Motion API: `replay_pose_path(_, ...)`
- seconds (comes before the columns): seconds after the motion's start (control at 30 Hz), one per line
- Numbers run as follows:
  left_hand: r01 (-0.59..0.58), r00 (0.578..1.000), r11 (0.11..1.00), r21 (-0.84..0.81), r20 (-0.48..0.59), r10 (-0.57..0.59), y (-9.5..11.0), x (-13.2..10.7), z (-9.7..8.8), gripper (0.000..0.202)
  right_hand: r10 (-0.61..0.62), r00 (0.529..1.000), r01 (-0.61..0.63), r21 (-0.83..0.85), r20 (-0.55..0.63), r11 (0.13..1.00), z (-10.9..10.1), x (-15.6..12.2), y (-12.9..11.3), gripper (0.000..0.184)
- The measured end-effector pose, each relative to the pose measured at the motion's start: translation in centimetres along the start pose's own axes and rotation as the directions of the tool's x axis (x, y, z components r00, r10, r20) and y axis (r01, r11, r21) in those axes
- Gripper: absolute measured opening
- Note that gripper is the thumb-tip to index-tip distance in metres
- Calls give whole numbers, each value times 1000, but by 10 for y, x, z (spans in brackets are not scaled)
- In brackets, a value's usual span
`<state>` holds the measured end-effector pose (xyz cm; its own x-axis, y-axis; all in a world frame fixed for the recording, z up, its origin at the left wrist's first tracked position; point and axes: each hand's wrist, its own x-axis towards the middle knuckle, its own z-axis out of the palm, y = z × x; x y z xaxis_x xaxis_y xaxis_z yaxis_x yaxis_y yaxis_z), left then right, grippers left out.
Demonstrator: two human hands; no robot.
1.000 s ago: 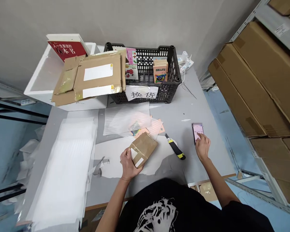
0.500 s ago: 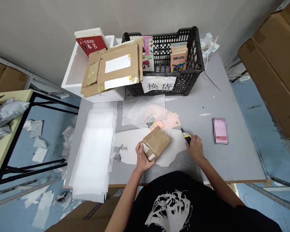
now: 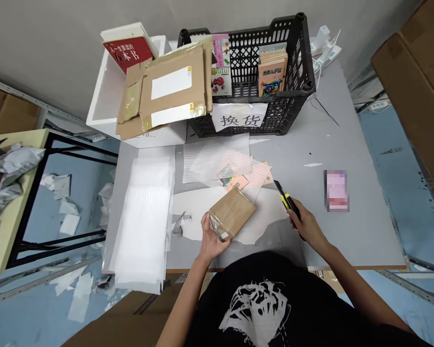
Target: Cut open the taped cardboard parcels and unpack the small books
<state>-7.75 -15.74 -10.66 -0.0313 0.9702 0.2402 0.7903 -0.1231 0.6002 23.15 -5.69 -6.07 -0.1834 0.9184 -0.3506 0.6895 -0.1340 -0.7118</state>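
Note:
My left hand (image 3: 213, 236) grips a small kraft paper package (image 3: 233, 212) by its lower corner, with a bit of clear tape showing near my thumb. The package rests on a sheet of white paper (image 3: 195, 212). My right hand (image 3: 307, 226) holds a yellow and black utility knife (image 3: 286, 201), its tip pointing up and left, a short way from the package and not touching it. A phone (image 3: 336, 191) with a blurred screen lies on the grey table (image 3: 361, 231) to the right of my right hand.
A black plastic crate (image 3: 289, 53) of books stands at the back, with a paper sign (image 3: 238, 117) on its front. Opened cardboard mailers (image 3: 169, 91) lie on a white foam box (image 3: 104, 101). Stacked foam sheets (image 3: 142, 221) lie at the left; cartons (image 3: 415, 82) fill the right.
My right hand has left the phone, which now lies on the table, and has taken up the utility knife. My left hand still holds the package. The view has shifted slightly.

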Motion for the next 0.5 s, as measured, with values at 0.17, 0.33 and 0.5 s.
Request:
replay_pose_path(0.17,3,1000,999,33,-9,-2,10,17,6,111,1,996,-16,174,90,985,-24,-2,-40,45)
replay_pose_path(0.33,-11,1000,995,99,25,9,29,44,7,108,-26,993,5,185,114,983,-31,-5,-48,47)
replay_pose_path(0.5,-10,992,971,237,123,-20,40,63,10,101,-55,977,63,-32,205,998,-46,-10,-57,47)
